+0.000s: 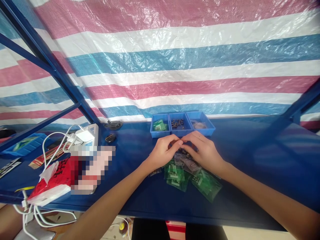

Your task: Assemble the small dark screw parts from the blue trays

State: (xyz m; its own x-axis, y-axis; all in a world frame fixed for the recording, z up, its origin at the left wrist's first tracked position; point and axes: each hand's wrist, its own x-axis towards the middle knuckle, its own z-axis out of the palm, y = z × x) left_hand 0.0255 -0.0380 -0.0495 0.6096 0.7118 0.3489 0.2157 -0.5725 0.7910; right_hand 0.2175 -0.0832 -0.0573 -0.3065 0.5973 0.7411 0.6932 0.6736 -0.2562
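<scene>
Your left hand [166, 151] and right hand [205, 151] meet over the blue table [240, 193], their fingertips drawn together in a close pinch; whatever sits between them is too small to tell. Just below your hands lie flat, clear green plastic packets [206, 186] with pale pieces inside; crumpled transparent plastic bags [191, 165] overlap them, nearer your right hand; a few small dark metallic parts [187, 155] show between your hands, partly hidden by your fingers. Just beyond your hands stand three open blue plastic bins [180, 131] side by side; the left one holds green packets, the middle one loose dark parts, the right one a pale, see-through packet [199, 125]. Well to the left of your left hand are a dark rounded object [110, 138], a white power strip [95, 135] with plugs and cables, and a red and white bag [56, 176]; past them, another person's arm [8, 221] shows at the edge.
</scene>
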